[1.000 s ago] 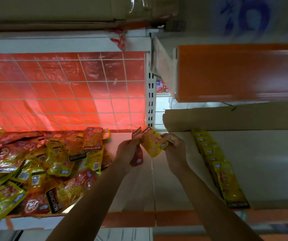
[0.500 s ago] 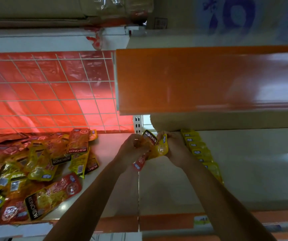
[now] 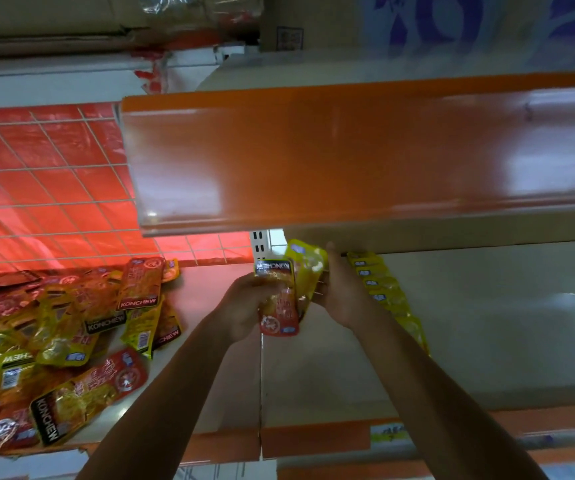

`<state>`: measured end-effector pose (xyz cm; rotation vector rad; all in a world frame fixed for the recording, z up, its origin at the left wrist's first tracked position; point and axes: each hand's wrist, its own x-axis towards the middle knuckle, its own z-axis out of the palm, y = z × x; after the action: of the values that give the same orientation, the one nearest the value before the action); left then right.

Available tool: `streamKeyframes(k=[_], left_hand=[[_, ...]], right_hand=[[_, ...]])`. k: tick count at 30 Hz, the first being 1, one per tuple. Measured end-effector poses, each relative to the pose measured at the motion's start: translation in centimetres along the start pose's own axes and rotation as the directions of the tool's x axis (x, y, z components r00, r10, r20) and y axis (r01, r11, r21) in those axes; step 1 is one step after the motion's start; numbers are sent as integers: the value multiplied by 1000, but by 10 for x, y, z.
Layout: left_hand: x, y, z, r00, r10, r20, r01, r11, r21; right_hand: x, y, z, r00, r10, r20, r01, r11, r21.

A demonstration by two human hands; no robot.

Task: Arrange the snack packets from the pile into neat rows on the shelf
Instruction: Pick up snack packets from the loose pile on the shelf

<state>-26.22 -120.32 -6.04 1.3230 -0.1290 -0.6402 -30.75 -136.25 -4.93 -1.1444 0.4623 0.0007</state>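
A loose pile of red and yellow snack packets (image 3: 64, 341) covers the left part of the white shelf (image 3: 487, 323). My left hand (image 3: 244, 306) grips a red packet (image 3: 279, 306) held upright at the shelf's middle. Right beside it, my right hand (image 3: 341, 292) holds a yellow packet (image 3: 308, 268), the two packets touching. A row of yellow packets (image 3: 383, 292) runs front to back just right of my right hand; my right forearm hides part of it.
An orange-fronted upper shelf (image 3: 348, 150) overhangs close above my hands. A white wire grid over a red backing (image 3: 47, 188) stands behind the pile. The lower shelf's orange front edge (image 3: 314, 441) carries a yellow label. Cardboard boxes sit on top.
The view has shifted right and closer. The red packet now stands upright in front in my left hand, and the yellow packet has slid behind it toward my right hand.
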Motion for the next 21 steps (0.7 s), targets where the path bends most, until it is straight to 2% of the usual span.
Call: streamKeyframes(k=[3, 6, 8, 11, 15, 18, 21], left_hand=[[2, 3, 5, 1000, -2, -11, 0, 980, -201], [5, 4, 11, 999, 17, -47, -28, 970, -240], [7, 4, 15, 999, 27, -46, -37, 968, -247], [9, 4, 20, 989, 11, -150, -49, 966, -254], [15, 0, 19, 964, -1, -267, -83, 950, -300], [21, -7, 21, 930, -7, -366, -52, 987, -150], [27, -18, 28, 917, -32, -397, 38, 999, 8]], right_hand=[[-3, 7, -1, 998, 8, 67, 1, 992, -124], [-11, 14, -2, 980, 69, 185, 19, 899, -439], [-14, 18, -3, 979, 68, 190, 40, 856, -515], [-16, 13, -7, 997, -38, 66, 66, 865, -498], [-14, -5, -24, 994, -114, 2, 96, 828, -552], [-14, -20, -39, 978, -197, -73, 148, 892, -427], [-13, -31, -53, 973, -186, -139, 150, 960, -237]])
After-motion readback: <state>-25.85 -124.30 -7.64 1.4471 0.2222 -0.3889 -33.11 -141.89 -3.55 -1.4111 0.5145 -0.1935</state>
